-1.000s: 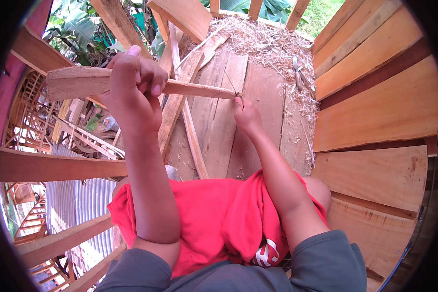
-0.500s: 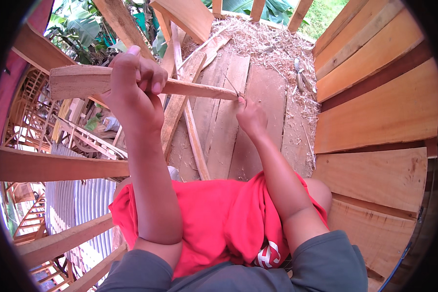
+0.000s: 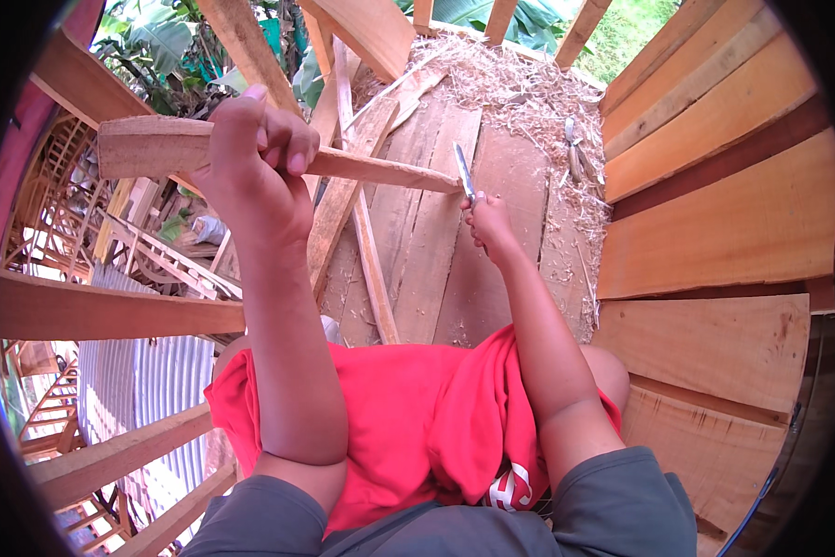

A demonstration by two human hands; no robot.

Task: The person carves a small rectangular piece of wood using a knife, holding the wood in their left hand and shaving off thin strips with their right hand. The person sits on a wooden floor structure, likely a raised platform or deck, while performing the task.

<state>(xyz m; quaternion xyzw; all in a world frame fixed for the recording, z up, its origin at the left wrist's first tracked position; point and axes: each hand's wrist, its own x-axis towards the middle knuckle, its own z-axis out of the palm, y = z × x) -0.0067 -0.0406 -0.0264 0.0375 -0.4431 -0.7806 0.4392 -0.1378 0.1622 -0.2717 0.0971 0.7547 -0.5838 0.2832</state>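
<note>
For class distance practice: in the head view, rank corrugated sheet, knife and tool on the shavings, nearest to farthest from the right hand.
1. Knife: held in the right hand.
2. Tool: on the shavings, ahead and right.
3. Corrugated sheet: far left.

The wearer's clothing comprises a dark grey short-sleeved shirt (image 3: 417, 534) and a loose, creased red lap garment (image 3: 408, 399) bearing a white-and-red printed emblem (image 3: 509, 486).

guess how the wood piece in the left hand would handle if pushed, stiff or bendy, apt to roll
The wood piece in the left hand is probably stiff, given its thick near end. The flat faces there suggest it would resist rolling. Its matte, rough-looking surface likely isn't slippery.
</note>
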